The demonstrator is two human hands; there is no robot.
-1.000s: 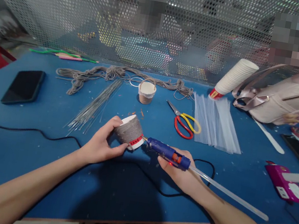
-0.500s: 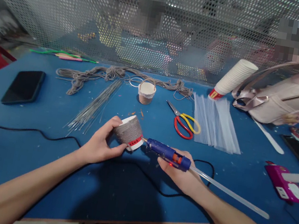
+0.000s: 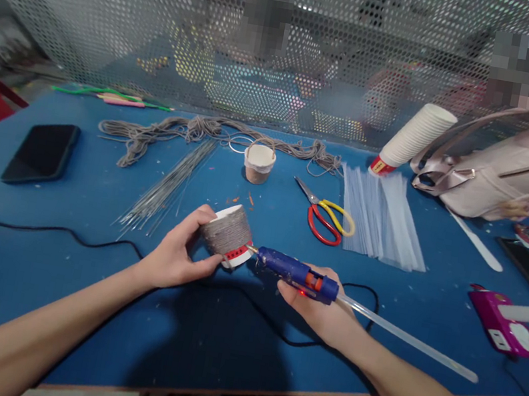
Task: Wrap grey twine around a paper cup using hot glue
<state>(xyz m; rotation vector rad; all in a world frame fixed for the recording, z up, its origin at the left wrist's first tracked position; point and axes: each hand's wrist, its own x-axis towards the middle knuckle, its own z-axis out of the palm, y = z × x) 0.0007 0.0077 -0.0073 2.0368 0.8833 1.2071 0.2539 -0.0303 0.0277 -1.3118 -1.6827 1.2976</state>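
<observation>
Tilted in my left hand [image 3: 178, 254] is a paper cup [image 3: 228, 234] wound with grey cord, a red and white band showing near one end. My fingers and thumb close around its left side. My right hand [image 3: 321, 312] grips a blue hot glue gun [image 3: 297, 274], whose metal nozzle is at the red band; whether it touches I cannot tell. A long clear glue stick [image 3: 408, 337] juts from the gun's back, and a small red light glows on its side. Part of my right hand's grip is hidden under the gun.
Behind the cup stand a small finished-looking basket [image 3: 258, 166], grey cord [image 3: 153, 135] and thin wires [image 3: 170, 185]. Scissors [image 3: 325, 215], clear plastic strips [image 3: 382, 221], stacked cups [image 3: 413, 142] and a bag [image 3: 513, 165] lie rightward. A phone [image 3: 42, 152] is left; a black cable [image 3: 79, 239] crosses the table.
Almost nothing differs. The cup and the glue gun have shifted very slightly to the left or right, with both hands keeping their holds.
</observation>
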